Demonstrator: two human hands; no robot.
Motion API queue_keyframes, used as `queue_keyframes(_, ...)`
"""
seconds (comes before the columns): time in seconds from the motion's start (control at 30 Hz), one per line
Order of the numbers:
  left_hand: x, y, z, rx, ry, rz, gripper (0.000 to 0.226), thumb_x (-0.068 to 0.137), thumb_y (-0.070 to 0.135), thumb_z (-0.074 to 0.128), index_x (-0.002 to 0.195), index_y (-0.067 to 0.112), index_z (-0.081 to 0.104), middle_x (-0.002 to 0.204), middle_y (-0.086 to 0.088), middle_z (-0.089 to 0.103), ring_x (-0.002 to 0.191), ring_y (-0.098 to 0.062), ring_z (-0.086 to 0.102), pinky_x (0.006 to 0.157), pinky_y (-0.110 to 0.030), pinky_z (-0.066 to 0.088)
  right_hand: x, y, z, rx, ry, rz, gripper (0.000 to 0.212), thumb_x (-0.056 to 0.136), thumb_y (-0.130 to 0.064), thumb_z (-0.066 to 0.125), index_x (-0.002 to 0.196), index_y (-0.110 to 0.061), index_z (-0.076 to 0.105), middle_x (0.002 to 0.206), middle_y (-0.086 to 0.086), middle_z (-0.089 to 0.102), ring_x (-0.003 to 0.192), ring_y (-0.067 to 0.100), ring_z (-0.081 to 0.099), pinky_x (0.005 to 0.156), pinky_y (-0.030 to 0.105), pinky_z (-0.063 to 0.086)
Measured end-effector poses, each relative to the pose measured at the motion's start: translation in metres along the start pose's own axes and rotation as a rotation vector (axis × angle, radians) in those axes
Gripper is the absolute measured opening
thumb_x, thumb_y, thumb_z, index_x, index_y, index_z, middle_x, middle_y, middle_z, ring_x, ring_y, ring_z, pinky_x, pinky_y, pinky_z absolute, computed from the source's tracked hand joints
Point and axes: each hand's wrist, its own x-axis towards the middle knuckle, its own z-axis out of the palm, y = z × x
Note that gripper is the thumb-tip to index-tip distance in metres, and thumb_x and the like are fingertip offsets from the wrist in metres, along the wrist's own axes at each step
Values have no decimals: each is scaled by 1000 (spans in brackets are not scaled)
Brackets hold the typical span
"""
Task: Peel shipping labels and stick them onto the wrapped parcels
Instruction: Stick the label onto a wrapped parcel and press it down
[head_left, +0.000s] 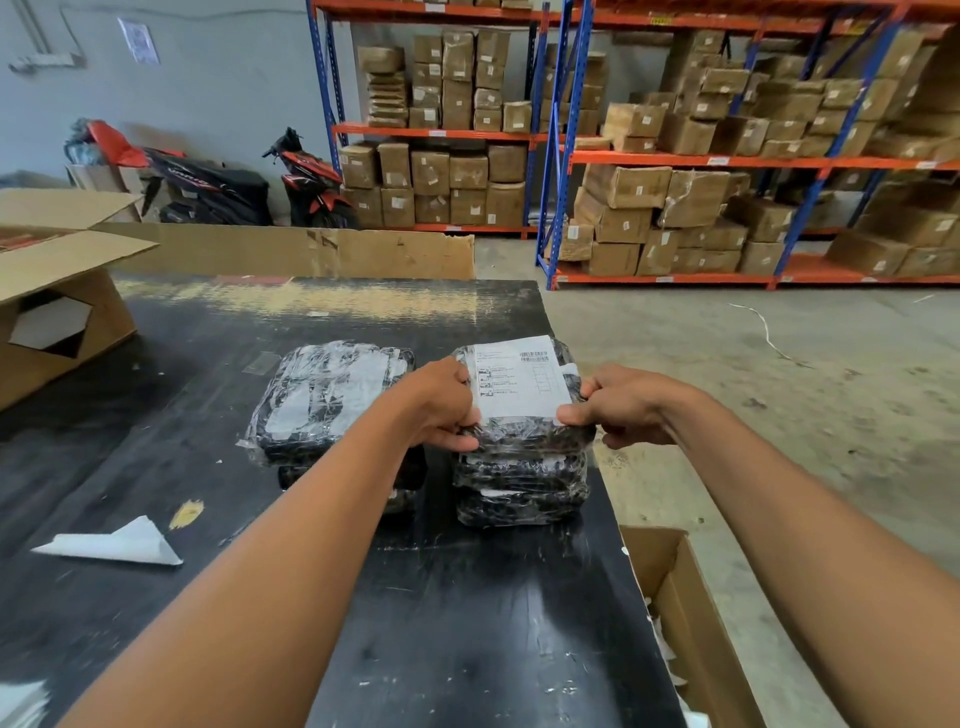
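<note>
The label (519, 382) lies print-up on the top parcel (524, 439) of a stack, its long axis running away from the person, with the barcode at the far end and the plain end nearest the wrists. It sits between the two hands, which are apart at its sides. The left hand (441, 405) grips the parcel at the label's left edge, fingers curled on top and thumb along the near side. The right hand (623, 405) pinches the label's near right corner, thumb on the paper. A second stack (322, 395) sits just left of the left hand. A backing sheet (119, 543) lies on the table (467, 623), well left of the left forearm.
</note>
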Motion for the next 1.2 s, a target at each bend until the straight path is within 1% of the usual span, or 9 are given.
queue_keyframes(0.13,6,7,1,180,136,51,15,97,-2,44,100,11,51,98,-10,61,68,-16,60,65,-31,61,-15,-6,-11,60,-13,60,11,97,-9,58,86,-11,57,77,7,56,57,12,42,54,26,43)
queue_keyframes(0.27,17,14,7,425,391,167,29,93,4,41,65,10,41,120,-27,60,103,-37,61,62,-36,47,3,-7,-4,100,407,33,37,88,-51,60,88,-14,56,78,1,55,64,17,49,57,28,41)
queue_keyframes(0.37,28,10,16,431,435,209,26,101,13,36,98,-3,56,134,-28,48,119,-37,49,79,-39,41,24,-14,15,104,596,-22,63,73,-74,49,94,-15,51,83,3,48,72,24,50,64,34,39)
queue_keyframes(0.5,54,-8,26,212,369,110,62,104,42,29,136,-9,45,138,-27,50,124,-40,50,101,-46,43,45,-14,37,5,613,38,82,91,-69,42,144,-6,37,140,17,50,122,37,53,93,41,43)
queue_keyframes(0.6,66,-16,28,18,393,132,60,104,40,32,126,-11,54,123,-31,59,112,-44,58,94,-50,47,60,-10,43,-48,617,6,51,101,-52,37,114,-8,58,113,17,60,92,30,56,75,34,42)
queue_keyframes(0.73,70,-24,28,-98,415,209,45,104,30,38,76,-1,55,70,-20,53,62,-31,52,66,-40,43,69,-4,40,106,641,-39,42,103,-33,38,66,-12,44,67,6,48,56,20,39,53,31,27)
queue_keyframes(0.8,68,-27,28,-170,392,204,41,103,29,39,75,2,52,62,-4,38,54,-19,35,61,-33,30,68,-2,40,196,631,-48,46,102,-31,41,59,-14,37,60,3,40,55,20,34,54,32,24)
queue_keyframes(1.0,58,-29,30,-199,275,115,51,99,55,38,68,14,41,65,-5,37,59,-19,32,55,-31,22,54,7,43,324,532,35,51,100,-51,38,78,-8,55,73,5,55,67,23,51,60,33,35)
queue_keyframes(1.2,51,-27,33,-214,360,166,55,100,48,43,59,12,36,54,1,24,47,-16,21,55,-29,19,49,2,45,264,566,32,57,100,-54,33,98,-5,61,94,10,64,86,29,61,72,36,42)
